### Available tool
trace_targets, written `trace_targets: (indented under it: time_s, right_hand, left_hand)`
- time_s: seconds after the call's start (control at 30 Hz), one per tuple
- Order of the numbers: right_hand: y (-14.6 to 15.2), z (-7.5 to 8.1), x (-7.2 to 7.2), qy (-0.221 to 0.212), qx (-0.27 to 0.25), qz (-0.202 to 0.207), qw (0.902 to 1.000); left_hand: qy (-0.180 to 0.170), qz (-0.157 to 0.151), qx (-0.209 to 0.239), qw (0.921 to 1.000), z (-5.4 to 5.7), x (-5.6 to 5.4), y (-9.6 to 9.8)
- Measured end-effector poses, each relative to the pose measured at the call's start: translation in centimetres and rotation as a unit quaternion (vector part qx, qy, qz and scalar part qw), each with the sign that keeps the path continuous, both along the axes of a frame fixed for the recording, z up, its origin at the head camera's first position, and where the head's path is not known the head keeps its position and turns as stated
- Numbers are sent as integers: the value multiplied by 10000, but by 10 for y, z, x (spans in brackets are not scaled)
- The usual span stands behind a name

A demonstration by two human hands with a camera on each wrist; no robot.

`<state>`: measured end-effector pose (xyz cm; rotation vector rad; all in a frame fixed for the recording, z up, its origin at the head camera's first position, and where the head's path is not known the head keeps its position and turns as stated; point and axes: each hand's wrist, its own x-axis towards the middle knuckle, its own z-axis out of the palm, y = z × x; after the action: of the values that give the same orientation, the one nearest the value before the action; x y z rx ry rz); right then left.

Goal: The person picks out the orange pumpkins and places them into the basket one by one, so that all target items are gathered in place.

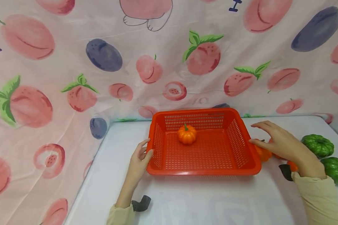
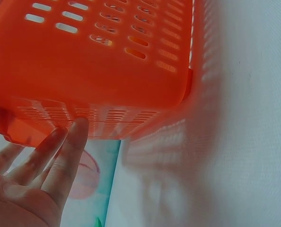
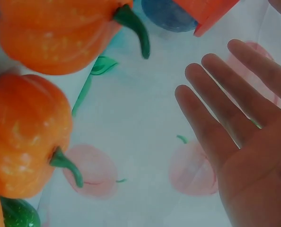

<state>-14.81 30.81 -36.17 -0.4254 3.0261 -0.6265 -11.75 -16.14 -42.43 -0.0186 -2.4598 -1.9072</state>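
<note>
white tabletop (image 1: 186,197): nearest me in the head view, with beige sleeves (image 1: 316,195) reaching in over it from both sides.
left hand (image 1: 140,158): at the basket's left short end, fingers fairly straight along the outer wall, thumb by the rim; i read it as uncurled, lightly touching rather than gripping.
green pumpkins (image 1: 317,146): two, far off to the right, beyond the right wrist.
red perforated basket (image 1: 202,172): on the tabletop, between the hands, its long axis running side to side.
right hand (image 1: 281,142): fingers spread and extended, grasping nothing; thumb tip just beside the right rim, and i cannot tell whether it touches.
orange pumpkins (image 1: 263,154): just outside the basket's right wall, partly hidden under the right hand; my right wrist view shows them with curved green stems.
key relation: i judge it is the basket's length lying across the span between the palms, one short end to each hand; the left is the closer, the right a shade off.
small orange pumpkin (image 1: 187,134): inside the basket, left of centre towards the back, stem up, apart from both hands.
fruit-print cloth (image 1: 173,47): hangs behind everything.
</note>
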Motion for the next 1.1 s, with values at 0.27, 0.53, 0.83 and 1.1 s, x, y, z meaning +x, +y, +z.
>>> trace_targets:
  time_s: [0.27,0.53,0.83,1.1]
  right_hand:
    - [10,-2,3,-38,-26,-97,9999]
    - [17,-9,3,25,-70,-54,10000]
    - [21,-22,1,12,-153,144,9998]
    - [21,-27,-1,-60,-213,183,9996]
  left_hand:
    - [-63,-20,90,9999,1,1,0]
    - [-67,-37,136,9999,0,1,-1]
    - [-58,-34,82,9999,-1,1,-1]
    - [3,-24,83,10000,-3,0,-2]
